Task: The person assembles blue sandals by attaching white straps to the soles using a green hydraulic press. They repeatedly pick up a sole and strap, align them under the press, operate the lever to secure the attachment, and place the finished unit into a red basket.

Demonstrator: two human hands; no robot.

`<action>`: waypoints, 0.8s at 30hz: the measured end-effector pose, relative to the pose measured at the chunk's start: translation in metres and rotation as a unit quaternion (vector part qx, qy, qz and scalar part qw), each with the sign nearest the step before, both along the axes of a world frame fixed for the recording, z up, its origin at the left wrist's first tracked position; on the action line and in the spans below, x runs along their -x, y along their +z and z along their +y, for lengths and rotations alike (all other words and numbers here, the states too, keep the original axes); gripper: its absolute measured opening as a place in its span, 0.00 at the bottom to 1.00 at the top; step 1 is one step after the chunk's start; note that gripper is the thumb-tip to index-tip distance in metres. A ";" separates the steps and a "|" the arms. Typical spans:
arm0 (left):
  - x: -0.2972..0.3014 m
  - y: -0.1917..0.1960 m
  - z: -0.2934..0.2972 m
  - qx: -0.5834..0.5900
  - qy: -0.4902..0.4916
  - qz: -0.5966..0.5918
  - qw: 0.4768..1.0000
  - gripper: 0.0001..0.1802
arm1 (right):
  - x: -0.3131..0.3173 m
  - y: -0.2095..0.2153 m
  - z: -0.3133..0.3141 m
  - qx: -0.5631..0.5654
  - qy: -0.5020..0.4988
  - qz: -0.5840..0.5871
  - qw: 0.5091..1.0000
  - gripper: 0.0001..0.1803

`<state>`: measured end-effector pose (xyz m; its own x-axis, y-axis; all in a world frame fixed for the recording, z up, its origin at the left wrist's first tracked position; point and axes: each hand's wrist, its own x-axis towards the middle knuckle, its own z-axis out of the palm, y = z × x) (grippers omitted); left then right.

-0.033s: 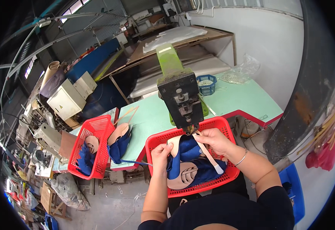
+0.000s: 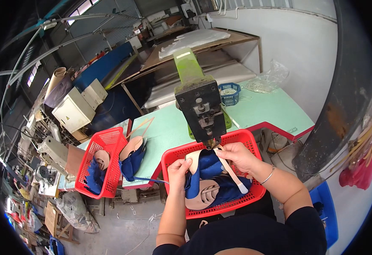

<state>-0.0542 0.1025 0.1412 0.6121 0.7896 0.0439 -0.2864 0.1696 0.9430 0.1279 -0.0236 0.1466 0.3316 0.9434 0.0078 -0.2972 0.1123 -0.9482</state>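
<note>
A blue shoe upper with a beige lining [image 2: 209,165] is stretched between my hands at the working tip of a green and black press machine [image 2: 200,106]. Thumb and fingers of my left hand [image 2: 178,170] pinch its beige edge. My right hand [image 2: 238,156] grips the upper end of a beige strap [image 2: 232,172] close beside the machine's tip. The strap's pale lower end hangs over a red plastic basket [image 2: 226,209]. In that basket, below my hands, lie more blue and beige pieces [image 2: 203,194], one with curved slits. The exact contact at the tip is partly hidden by my fingers.
Left of me, a second red basket [image 2: 113,182] holds similar pieces. Beside it, another blue and beige piece [image 2: 131,159] lies on the green table [image 2: 275,112]. A small blue basket [image 2: 229,98] stands behind the machine. A dark slanted column [image 2: 332,106] rises at right.
</note>
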 end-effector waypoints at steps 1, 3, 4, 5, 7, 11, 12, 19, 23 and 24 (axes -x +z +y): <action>-0.002 -0.001 -0.001 0.001 0.008 -0.016 1.000 0.08 | 0.001 0.000 0.001 -0.007 -0.003 -0.007 1.000 0.12; -0.001 -0.008 0.002 -0.008 0.014 -0.020 1.000 0.08 | 0.004 0.002 0.001 -0.013 -0.007 -0.018 1.000 0.11; -0.001 -0.012 0.004 -0.012 0.017 -0.022 1.000 0.08 | 0.006 0.003 0.000 -0.013 -0.009 -0.022 1.000 0.11; -0.001 -0.014 0.006 -0.010 0.016 -0.020 1.000 0.08 | 0.007 0.004 -0.001 -0.013 -0.010 -0.026 1.000 0.11; 0.001 -0.019 0.010 -0.007 0.015 -0.016 1.000 0.08 | 0.009 0.005 0.001 -0.015 -0.009 -0.011 1.000 0.10; 0.004 -0.030 0.012 0.006 0.012 -0.024 1.000 0.08 | 0.011 0.006 0.003 0.003 -0.015 0.022 1.000 0.11; 0.005 -0.031 0.008 0.013 0.016 -0.029 0.999 0.08 | 0.011 0.006 0.004 0.005 -0.018 0.013 1.000 0.11; 0.008 -0.052 -0.027 0.077 0.030 -0.048 0.995 0.09 | 0.012 0.018 0.005 0.028 -0.051 -0.055 0.997 0.12; 0.011 -0.060 -0.018 -0.004 -0.057 -0.048 0.997 0.16 | 0.006 0.021 0.007 0.041 -0.054 -0.119 0.991 0.13; 0.007 -0.048 -0.015 -0.039 -0.067 -0.054 0.996 0.20 | 0.004 0.021 0.008 0.042 -0.052 -0.133 0.989 0.13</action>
<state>-0.0616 0.0878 0.0931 0.6996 0.6930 0.1738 -0.3674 0.1403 0.9194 0.1238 -0.0158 0.1679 0.4230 0.9056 0.0310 -0.0270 0.0468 -0.9985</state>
